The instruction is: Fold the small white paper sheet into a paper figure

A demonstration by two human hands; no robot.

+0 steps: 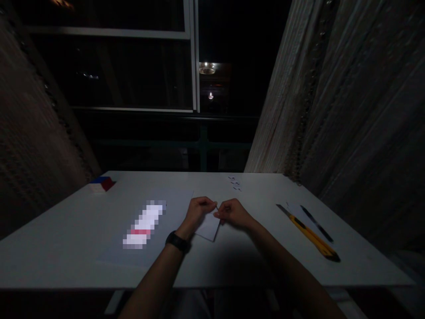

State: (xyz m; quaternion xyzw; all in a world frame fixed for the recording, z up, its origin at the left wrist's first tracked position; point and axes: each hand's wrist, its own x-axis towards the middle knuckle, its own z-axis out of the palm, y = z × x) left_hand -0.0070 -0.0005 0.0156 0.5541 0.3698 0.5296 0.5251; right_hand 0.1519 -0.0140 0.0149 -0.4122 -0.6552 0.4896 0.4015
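My left hand [199, 210], with a dark watch [178, 242] on its wrist, is closed in a pinch near the middle of the table. Facing it, my right hand [235, 212] is pinched too, and the fingertips of both hands almost meet. A tiny dark, thin thing shows between them, too small to name. Under and just in front of the fingers lies a piece of white paper [207, 228], its far part covered by my hands. Left of my left hand, a large pale sheet [179, 206] carries a bright, pixelated phone-like shape [146, 221].
A yellow utility knife [310, 235] with its blade out lies at the right, beside a black pen [317, 223] and a pale slip. Small marked paper slips [235, 183] lie at the back. A colored cube [102, 184] sits far left. Curtains [275, 110] flank a dark window.
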